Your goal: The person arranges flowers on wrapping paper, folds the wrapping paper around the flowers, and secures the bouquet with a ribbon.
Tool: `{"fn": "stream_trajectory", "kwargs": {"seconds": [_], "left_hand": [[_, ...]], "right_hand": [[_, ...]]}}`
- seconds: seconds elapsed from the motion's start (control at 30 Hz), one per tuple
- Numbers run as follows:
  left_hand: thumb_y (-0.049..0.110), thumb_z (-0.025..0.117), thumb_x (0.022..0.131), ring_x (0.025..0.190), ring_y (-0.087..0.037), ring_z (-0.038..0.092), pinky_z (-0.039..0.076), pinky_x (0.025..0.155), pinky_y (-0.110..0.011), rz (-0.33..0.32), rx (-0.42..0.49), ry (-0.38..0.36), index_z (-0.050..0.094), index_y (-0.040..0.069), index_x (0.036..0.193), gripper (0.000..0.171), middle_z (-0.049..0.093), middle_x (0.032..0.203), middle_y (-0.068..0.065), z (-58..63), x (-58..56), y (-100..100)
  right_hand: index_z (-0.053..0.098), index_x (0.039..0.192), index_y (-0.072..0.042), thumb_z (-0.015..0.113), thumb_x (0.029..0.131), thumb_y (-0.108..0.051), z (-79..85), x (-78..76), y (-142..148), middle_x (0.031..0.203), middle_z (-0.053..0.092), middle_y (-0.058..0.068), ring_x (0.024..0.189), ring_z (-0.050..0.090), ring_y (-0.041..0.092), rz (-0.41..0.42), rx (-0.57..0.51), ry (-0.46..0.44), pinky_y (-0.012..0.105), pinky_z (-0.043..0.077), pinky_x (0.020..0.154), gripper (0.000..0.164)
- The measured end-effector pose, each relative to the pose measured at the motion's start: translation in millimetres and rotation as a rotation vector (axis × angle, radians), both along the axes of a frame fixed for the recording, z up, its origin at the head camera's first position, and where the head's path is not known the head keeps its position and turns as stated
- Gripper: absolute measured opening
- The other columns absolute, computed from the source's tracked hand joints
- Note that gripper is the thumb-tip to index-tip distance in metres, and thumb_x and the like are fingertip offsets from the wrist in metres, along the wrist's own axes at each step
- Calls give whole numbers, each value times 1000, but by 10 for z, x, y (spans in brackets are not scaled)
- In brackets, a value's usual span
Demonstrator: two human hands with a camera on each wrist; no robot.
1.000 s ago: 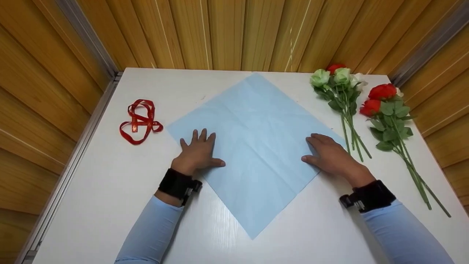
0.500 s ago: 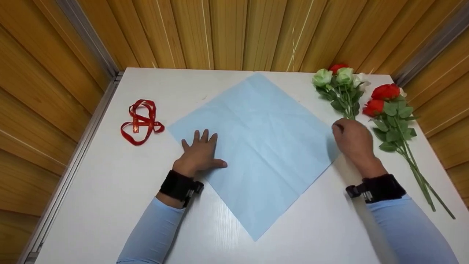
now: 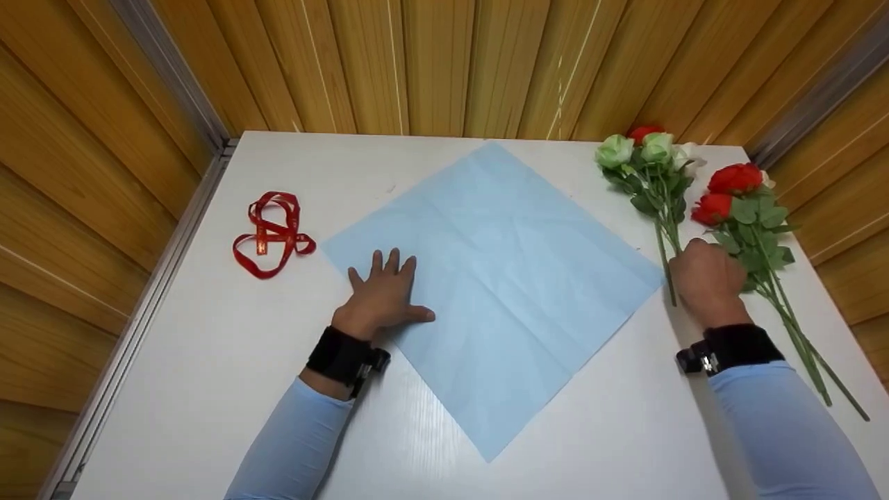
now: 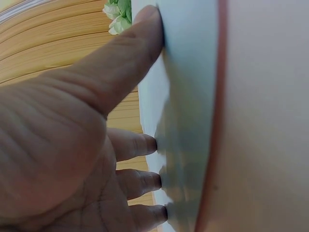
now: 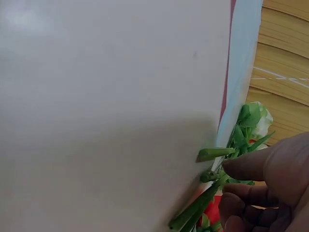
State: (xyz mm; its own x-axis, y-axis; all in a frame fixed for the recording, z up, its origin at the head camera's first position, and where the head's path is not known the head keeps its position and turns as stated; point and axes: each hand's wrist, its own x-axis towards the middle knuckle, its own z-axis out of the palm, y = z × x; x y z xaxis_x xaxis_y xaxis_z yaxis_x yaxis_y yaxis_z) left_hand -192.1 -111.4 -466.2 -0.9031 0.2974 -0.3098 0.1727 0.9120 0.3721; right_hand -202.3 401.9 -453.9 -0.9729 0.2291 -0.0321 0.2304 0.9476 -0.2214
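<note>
The left hand (image 3: 378, 295) lies spread on the blue sheet (image 3: 514, 278) near its lower left edge, thumb out to the side and fingertips touching it. The right hand (image 3: 708, 281) is curled, thumb and forefinger pinching stems of the green, white and red bunch (image 3: 661, 184) – the rose heads point away from the person, and one stem runs down just beside the hand. The sheet lies flat and faintly creased between the hands, set like a diamond, its right corner just beside the right hand. Beyond that hand lies the red-rose bunch (image 3: 757, 215), its stems crossed. Well apart, left of the sheet, a loosely looped red ribbon (image 3: 262, 242) rests on the white worktop (image 3: 208, 361) – its gold marks are too small to read. Behind stands a wall of wooden panelling (image 3: 444, 69).
</note>
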Motion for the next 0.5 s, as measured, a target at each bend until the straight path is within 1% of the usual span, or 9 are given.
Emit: {"fn": "stream_trajectory", "kwargs": {"seconds": [0.13,0.23,0.3,0.37,0.43,0.5], "left_hand": [[58,84,84,162,-49,3,6,117,-84,-1,-7,2,28,10,168,111,15,175,-23,1,3,-2],[58,84,84,161,-49,4,7,117,-84,-3,-12,10,29,10,167,111,15,175,-23,4,3,-1],[59,84,84,161,-49,5,8,117,-84,-3,-19,14,29,10,167,111,16,175,-23,4,3,1],[59,83,84,161,-49,6,9,117,-84,-4,-28,19,29,10,167,110,16,174,-23,0,1,3],[59,83,85,161,-49,6,9,117,-83,-4,-36,17,29,10,167,110,16,174,-23,-1,-2,7],[59,83,85,161,-48,7,10,117,-83,-4,-43,14,29,11,167,110,17,174,-22,8,-4,12]], "right_hand": [[59,76,5,46,94,-10,-2,-12,15,77,64,31,69,63,48,-8,-7,-17,45,42,46,27],[59,74,7,45,92,-6,19,-15,21,76,63,33,67,61,47,-8,-26,9,43,41,45,27],[58,70,6,45,92,-6,43,-15,16,70,61,29,62,59,43,-3,-30,46,41,40,43,28],[57,64,4,45,93,-5,86,-13,-6,62,57,23,57,56,38,1,-31,92,39,37,43,32],[54,59,0,45,95,-6,147,-16,-52,55,51,16,53,53,35,7,-22,150,38,34,42,37],[52,58,-2,45,96,-6,229,-33,-139,51,47,12,52,50,35,17,-30,206,39,32,43,40]]}}
